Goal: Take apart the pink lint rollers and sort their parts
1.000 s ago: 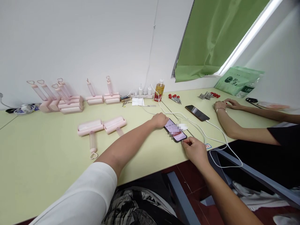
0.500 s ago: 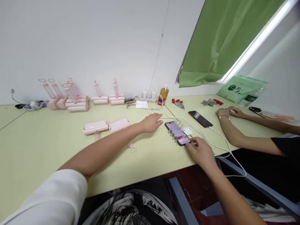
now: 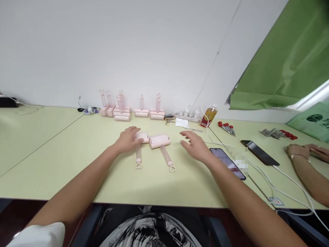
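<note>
Pink lint roller (image 3: 138, 154) seemingly touches the half-open grip of the left hand (image 3: 128, 139); the right hand (image 3: 196, 147) hovers spread open.

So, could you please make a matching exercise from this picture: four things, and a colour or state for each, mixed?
1 left hand
2 right hand
3 bottle
4 screwdrivers

A red handles
B lies on a pink lint roller
C yellow liquid inside
D open, holding nothing

Pairs: 1-B, 2-D, 3-C, 4-A
</note>
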